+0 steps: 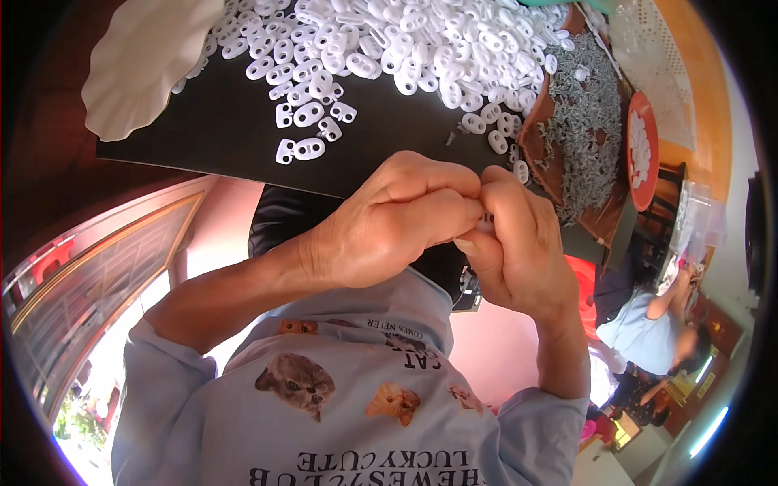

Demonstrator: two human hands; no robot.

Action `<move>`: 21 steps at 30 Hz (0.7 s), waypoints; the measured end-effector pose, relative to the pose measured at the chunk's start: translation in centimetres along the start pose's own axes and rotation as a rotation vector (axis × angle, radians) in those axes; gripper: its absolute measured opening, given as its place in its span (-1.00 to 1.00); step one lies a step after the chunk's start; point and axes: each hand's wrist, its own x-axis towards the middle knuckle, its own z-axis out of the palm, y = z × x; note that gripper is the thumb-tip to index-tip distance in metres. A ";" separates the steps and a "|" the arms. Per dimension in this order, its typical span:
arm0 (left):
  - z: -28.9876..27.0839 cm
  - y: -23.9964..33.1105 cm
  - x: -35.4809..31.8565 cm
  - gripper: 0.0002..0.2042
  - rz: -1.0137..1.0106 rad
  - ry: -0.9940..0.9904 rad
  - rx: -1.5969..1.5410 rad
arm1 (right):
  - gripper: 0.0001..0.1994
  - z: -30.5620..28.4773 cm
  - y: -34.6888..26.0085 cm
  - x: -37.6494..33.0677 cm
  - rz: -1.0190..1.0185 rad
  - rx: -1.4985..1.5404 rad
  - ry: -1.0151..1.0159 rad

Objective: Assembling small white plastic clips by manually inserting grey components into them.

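In front of my chest, close to the black table's near edge, my two hands meet. My left hand [397, 219] is closed, its thumb and finger pressed against a small white plastic cord lock [485, 221]. From the other side my right hand [523, 243] pinches the same piece, and the fingers hide most of it. Beyond the hands, a big heap of white oval two-hole cord locks [405, 44] spreads over the table. Several separate cord locks [309, 148] lie nearer, left of the hands. A single small metal spring [450, 138] rests on the black surface.
Right of the heap, many grey metal springs [579, 130] lie on a brown sheet [541, 150]. A red bowl [653, 154] of small white parts stands past them. A white wavy-edged tray [146, 73] covers the black table's [211, 130] left corner. A co-worker [644, 328] sits further right.
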 end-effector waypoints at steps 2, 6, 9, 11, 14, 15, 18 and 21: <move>0.3 -0.1 0.0 -0.82 -0.006 0.014 -0.036 | -0.68 0.0 0.1 0.0 -0.008 0.030 -0.004; 0.3 -0.4 0.0 -0.84 0.033 0.031 -0.037 | -0.69 0.1 0.5 0.0 -0.059 0.052 0.006; 0.1 -0.2 0.1 -0.85 0.067 0.011 0.012 | -0.67 0.2 0.8 0.0 -0.060 0.089 -0.013; 0.1 -0.6 0.1 -0.86 0.088 0.001 0.044 | -0.69 0.3 0.8 0.1 -0.065 0.099 -0.007; 0.1 -1.2 0.2 -0.86 0.267 0.020 0.104 | -0.72 0.4 1.0 0.1 -0.077 0.103 0.006; 0.1 -0.8 0.2 -0.86 0.187 0.018 0.061 | -0.74 0.5 1.1 0.1 -0.084 0.098 0.013; 0.2 -0.7 0.2 -0.85 0.091 0.038 -0.001 | -0.78 0.6 1.4 0.3 -0.108 0.127 0.018; 0.3 -0.7 0.1 -0.83 0.074 0.070 -0.021 | -0.79 0.8 1.7 0.4 -0.144 0.144 0.034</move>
